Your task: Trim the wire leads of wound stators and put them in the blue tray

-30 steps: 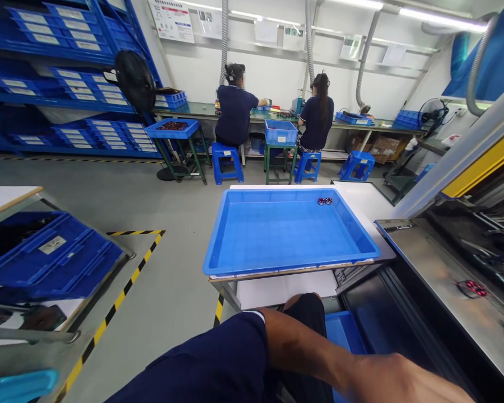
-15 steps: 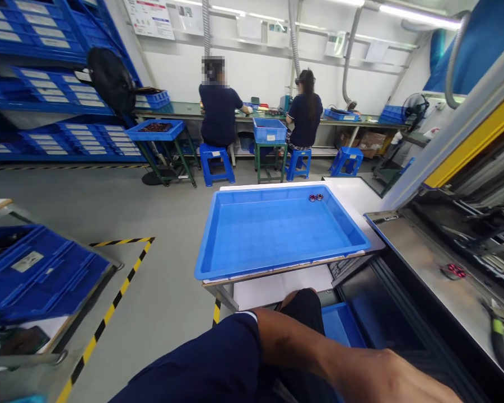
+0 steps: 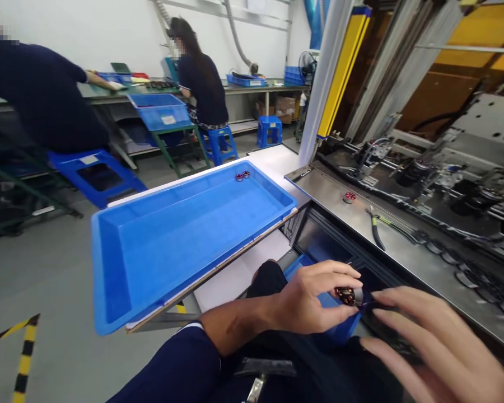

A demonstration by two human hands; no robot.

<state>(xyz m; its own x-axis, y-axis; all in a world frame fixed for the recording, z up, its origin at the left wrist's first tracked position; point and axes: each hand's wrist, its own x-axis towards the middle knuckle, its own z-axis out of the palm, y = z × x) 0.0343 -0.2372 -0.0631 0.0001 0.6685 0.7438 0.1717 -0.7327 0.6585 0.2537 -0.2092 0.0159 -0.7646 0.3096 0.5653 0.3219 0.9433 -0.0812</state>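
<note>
Held between the thumb and fingers of my left hand (image 3: 308, 294) is a motor stator (image 3: 348, 295) with copper windings and a silvery rim. Just right of it, my right hand (image 3: 441, 336) has its fingers stretched and apart, slightly blurred. Its fingertips come close to the stator; whether they touch it or a dark wire there I cannot tell. Both hands are over my lap, beside the steel worktop (image 3: 319, 184). On that worktop lie a red-and-black motor part (image 3: 349, 197), cutting pliers (image 3: 376, 229) with green-and-black handles, and a row of dark ring-shaped parts (image 3: 449, 256).
A large blue tray (image 3: 193, 268) on a stand holds two small red-and-black parts (image 3: 242, 176) in its far corner. Machine fixtures (image 3: 420, 168) and a yellow post (image 3: 344, 73) border the worktop. Two co-workers (image 3: 201, 78) sit at the back bench.
My view has swung right and closer to the worktop. The left hand now shows the stator in its fingers, and my right hand has come into view.
</note>
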